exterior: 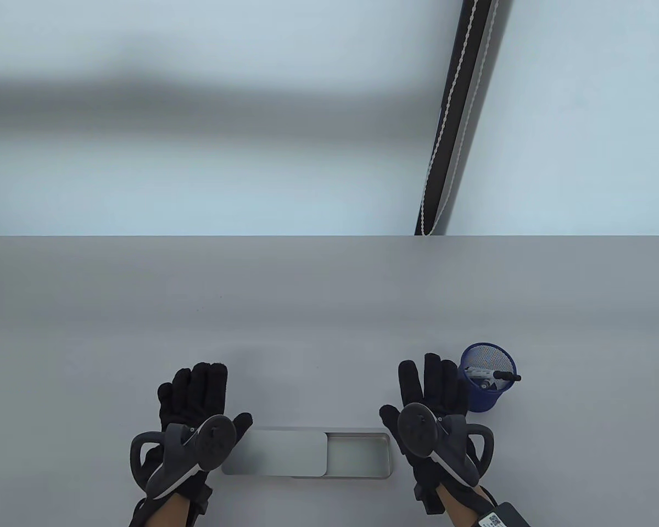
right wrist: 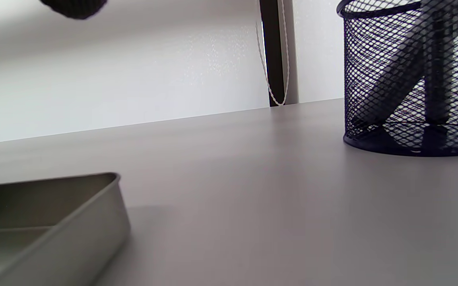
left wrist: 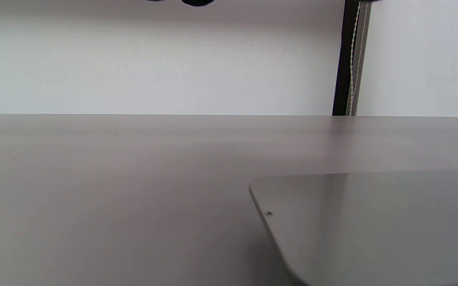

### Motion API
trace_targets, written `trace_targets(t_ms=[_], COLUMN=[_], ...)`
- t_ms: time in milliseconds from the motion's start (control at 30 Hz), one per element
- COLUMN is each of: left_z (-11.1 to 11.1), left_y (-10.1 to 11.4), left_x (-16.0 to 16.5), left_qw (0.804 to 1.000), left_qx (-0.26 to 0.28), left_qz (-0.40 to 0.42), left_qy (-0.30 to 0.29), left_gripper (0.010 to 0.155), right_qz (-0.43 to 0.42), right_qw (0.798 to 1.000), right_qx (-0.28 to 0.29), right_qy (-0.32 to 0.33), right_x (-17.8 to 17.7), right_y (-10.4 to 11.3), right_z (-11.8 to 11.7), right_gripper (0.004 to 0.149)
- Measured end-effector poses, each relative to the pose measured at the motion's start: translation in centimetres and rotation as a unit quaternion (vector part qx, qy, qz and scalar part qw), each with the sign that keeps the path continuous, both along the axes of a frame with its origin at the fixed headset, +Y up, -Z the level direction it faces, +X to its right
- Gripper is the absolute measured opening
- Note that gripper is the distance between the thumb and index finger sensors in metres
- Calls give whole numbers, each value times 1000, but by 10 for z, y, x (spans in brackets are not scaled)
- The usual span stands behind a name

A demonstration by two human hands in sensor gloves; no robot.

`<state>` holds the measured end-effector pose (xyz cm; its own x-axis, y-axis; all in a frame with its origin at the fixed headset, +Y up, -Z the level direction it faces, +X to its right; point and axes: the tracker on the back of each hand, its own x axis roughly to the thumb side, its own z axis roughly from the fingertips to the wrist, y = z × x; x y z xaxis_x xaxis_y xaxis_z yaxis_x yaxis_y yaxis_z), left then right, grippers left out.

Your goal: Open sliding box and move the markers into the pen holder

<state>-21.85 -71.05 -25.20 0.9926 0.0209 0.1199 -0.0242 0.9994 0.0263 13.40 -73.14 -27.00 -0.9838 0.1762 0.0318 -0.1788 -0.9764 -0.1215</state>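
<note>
Both gloved hands lay flat on the bench near its front edge, fingers straight and holding nothing. The left hand (exterior: 195,409) sat just beside the lidded end of the sliding box (exterior: 306,453), its thumb at the lid's corner; the right hand (exterior: 428,403) sat beside the box's uncovered end, which showed bare metal inside. The lid (exterior: 277,453) covered the left part. Towards the bench's right edge, just beside the right hand, the blue mesh pen holder (exterior: 486,379) held markers (exterior: 491,375).
</note>
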Motion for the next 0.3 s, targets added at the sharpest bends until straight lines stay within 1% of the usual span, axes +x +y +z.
trace_targets(t_ms=[300], left_z=[0], left_y=[0], left_x=[2], left_qw=[1000], left_qx=[-3], left_qz=[-5], left_qy=[-2], left_gripper=[91], right_qz=[-3], right_qw=[1000], right_qx=[-3], right_qy=[2], right_x=[-1], right_y=[0], right_z=[0], right_gripper=[79])
